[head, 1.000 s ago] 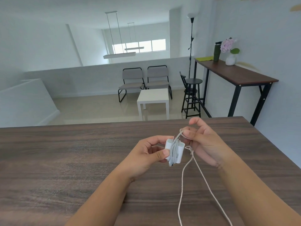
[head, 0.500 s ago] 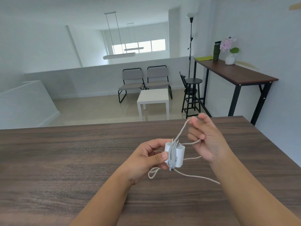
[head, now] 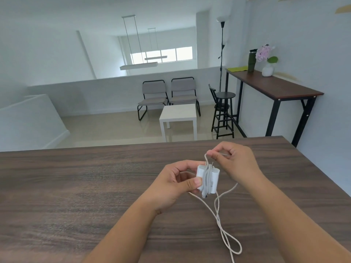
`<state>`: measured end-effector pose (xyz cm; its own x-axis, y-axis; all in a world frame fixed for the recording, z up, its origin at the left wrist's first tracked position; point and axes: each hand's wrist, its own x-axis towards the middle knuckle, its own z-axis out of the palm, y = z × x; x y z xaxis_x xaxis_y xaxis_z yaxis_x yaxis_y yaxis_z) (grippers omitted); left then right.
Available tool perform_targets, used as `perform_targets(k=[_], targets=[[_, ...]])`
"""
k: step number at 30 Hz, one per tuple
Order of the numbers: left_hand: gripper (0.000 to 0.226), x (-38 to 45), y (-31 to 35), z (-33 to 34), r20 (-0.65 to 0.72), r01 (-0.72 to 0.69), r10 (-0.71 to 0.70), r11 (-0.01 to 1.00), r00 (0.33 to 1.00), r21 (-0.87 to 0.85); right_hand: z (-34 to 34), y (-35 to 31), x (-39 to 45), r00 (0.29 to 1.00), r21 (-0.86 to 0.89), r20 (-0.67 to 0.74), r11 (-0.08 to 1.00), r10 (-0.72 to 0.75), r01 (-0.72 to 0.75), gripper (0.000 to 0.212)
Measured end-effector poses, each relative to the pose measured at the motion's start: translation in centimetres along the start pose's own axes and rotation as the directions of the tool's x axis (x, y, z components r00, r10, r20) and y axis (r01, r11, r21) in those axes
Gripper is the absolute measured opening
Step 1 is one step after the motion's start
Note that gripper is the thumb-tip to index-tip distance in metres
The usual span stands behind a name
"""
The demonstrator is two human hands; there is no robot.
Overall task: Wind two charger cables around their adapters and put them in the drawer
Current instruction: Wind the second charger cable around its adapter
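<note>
Just right of centre, low in the frame, our left hand (head: 177,184) pinched the white adapter (head: 208,179) between thumb and fingers above the wooden table (head: 76,186). Several turns of cable (head: 221,221) already sat around its middle. Our right hand (head: 234,162), just above it, had its fingertips clamped on the cable. We judged the first winding part done: a long slack loop trailed toward the lower right. Neither a second charger nor the drawer was in view.

right hand (head: 234,161) lowered closer to adapter (head: 208,179), loose cable (head: 222,221) now looped across table (head: 76,186)
</note>
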<state>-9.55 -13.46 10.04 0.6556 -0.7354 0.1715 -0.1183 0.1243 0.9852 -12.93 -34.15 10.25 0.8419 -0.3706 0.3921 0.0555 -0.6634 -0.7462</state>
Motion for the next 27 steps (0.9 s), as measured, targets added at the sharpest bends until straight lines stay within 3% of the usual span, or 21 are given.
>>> perform_targets(k=[6, 12, 17, 18, 19, 21, 23, 25, 27], targets=[[0.037, 0.0, -0.6, -0.1, -0.057, -0.100, 0.107, 0.989, 0.993, 0.109, 0.7, 0.2, -0.1, 0.998, 0.070, -0.005, 0.995, 0.065, -0.065, 0.016], [0.034, 0.3, -0.7, 0.2, -0.200, -0.155, 0.145, 0.987, 0.969, -0.033, 2.4, 0.7, -0.7, 0.988, 0.229, 0.039, 0.961, 0.148, -0.153, 0.020], [0.028, 1.7, -1.7, 0.5, -0.425, -0.177, 0.038, 0.940, 0.904, -0.292, 5.1, 0.0, -3.4, 0.973, 0.315, 0.099, 0.921, 0.206, -0.227, 0.019], [0.026, 2.0, -1.9, 0.5, -0.466, -0.184, 0.014, 0.929, 0.884, -0.322, 5.7, -0.2, -4.1, 0.952, 0.424, 0.157, 0.853, 0.262, -0.305, 0.018], [0.024, 2.3, -2.1, 0.6, -0.505, -0.186, -0.008, 0.924, 0.863, -0.333, 6.1, -0.4, -4.6, 0.908, 0.565, 0.253, 0.711, 0.335, -0.420, 0.017], [0.023, 2.6, -2.5, 0.5, -0.572, -0.191, -0.042, 0.920, 0.819, -0.341, 6.4, -0.7, -5.4, 0.777, 0.752, 0.483, 0.263, 0.403, -0.605, 0.015], [0.023, 2.8, -2.7, 0.2, -0.631, -0.211, -0.073, 0.907, 0.773, -0.363, 5.9, -1.0, -5.9, 0.716, 0.774, 0.598, -0.031, 0.361, -0.632, 0.019], [0.022, 3.0, -2.6, 0.0, -0.676, -0.238, -0.099, 0.891, 0.730, -0.387, 5.5, -1.5, -6.2, 0.696, 0.749, 0.651, -0.107, 0.303, -0.654, 0.026], [0.019, 3.2, -2.5, 0.0, -0.700, -0.260, -0.109, 0.879, 0.706, -0.400, 5.2, -2.3, -6.7, 0.690, 0.713, 0.659, 0.045, 0.299, -0.700, 0.025]])
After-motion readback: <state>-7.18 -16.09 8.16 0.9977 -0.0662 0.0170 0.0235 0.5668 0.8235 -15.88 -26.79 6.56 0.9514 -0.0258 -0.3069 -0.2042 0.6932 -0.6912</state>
